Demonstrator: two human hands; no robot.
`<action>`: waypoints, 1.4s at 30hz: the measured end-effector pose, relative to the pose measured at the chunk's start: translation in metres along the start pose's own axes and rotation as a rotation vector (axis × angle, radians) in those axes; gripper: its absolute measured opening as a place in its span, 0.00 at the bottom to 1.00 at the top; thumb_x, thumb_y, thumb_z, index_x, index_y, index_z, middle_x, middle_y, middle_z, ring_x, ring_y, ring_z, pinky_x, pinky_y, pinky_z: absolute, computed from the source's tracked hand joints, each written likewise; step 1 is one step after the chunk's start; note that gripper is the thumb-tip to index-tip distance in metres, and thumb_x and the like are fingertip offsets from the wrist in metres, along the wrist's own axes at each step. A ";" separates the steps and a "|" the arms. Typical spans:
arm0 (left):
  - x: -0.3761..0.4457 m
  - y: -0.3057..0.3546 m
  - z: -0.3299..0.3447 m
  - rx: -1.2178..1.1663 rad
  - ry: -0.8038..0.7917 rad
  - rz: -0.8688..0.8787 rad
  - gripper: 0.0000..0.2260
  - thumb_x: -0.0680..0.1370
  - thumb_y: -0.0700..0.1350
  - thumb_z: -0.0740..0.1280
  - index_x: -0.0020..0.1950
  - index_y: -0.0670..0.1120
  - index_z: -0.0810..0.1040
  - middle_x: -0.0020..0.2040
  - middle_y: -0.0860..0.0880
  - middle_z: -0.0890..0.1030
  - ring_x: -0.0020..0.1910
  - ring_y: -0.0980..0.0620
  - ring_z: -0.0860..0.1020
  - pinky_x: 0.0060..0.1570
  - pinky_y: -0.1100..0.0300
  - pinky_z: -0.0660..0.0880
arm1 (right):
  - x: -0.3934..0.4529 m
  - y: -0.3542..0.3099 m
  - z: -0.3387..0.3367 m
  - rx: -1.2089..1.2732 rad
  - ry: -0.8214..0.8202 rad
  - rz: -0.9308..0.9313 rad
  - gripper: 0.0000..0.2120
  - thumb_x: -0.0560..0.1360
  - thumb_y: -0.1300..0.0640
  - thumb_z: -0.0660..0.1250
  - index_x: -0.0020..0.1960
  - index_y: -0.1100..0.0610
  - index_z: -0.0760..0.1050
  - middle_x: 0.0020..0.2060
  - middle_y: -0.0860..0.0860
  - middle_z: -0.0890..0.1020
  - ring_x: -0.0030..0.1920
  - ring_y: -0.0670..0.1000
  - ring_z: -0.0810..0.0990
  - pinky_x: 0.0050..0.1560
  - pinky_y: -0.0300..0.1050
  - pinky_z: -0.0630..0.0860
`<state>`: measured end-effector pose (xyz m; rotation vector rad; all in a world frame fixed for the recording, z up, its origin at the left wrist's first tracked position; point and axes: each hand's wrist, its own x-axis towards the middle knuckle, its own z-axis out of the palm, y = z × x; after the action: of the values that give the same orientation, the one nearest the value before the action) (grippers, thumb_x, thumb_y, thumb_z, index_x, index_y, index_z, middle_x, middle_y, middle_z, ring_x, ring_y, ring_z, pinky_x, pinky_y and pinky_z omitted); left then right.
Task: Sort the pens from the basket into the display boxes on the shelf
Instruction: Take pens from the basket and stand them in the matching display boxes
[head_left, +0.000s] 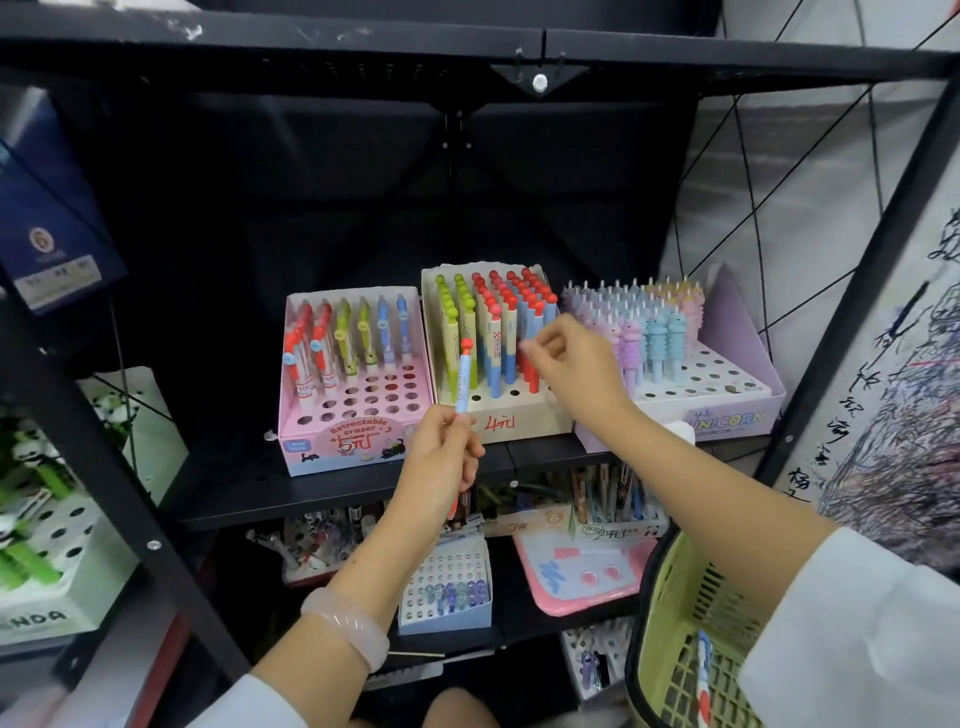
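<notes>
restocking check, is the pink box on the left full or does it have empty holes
Partly full: the pink box has pens in its back rows only; the front holes are empty.

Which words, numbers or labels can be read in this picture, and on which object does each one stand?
"Retractable eraser": front of the pink display box.
"5元", handwritten in red: same pink box.
"4元", handwritten in red: front of the cream display box.
"UNICORN": front of the lilac display box.
"NDA", cut off at the edge: green-and-white box.
Blue box, lower-shelf labels, wall writing: too small or blurred.
</notes>
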<state>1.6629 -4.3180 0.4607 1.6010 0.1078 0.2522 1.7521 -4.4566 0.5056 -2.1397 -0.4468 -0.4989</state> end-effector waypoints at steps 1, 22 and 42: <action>0.000 0.001 0.002 0.009 -0.013 0.010 0.08 0.82 0.42 0.55 0.45 0.43 0.69 0.30 0.50 0.71 0.19 0.60 0.65 0.17 0.69 0.61 | -0.007 -0.005 0.003 0.114 -0.118 0.011 0.04 0.76 0.53 0.65 0.45 0.53 0.75 0.36 0.43 0.77 0.36 0.39 0.75 0.36 0.29 0.70; -0.007 0.004 -0.002 0.219 -0.190 0.038 0.16 0.81 0.41 0.58 0.69 0.48 0.66 0.62 0.55 0.72 0.59 0.61 0.69 0.58 0.68 0.63 | 0.007 0.016 -0.024 -0.157 0.046 0.002 0.08 0.78 0.57 0.61 0.48 0.62 0.72 0.37 0.57 0.81 0.38 0.54 0.79 0.41 0.47 0.76; -0.023 -0.014 0.072 0.277 -0.356 0.040 0.12 0.80 0.42 0.60 0.63 0.49 0.71 0.59 0.52 0.76 0.54 0.62 0.73 0.49 0.74 0.70 | -0.038 0.046 -0.072 0.020 -0.299 0.108 0.04 0.77 0.60 0.60 0.50 0.53 0.72 0.37 0.52 0.82 0.30 0.43 0.79 0.36 0.39 0.79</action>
<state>1.6577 -4.3927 0.4427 1.8999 -0.1712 -0.0226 1.7283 -4.5462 0.4949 -2.2136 -0.4953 -0.1125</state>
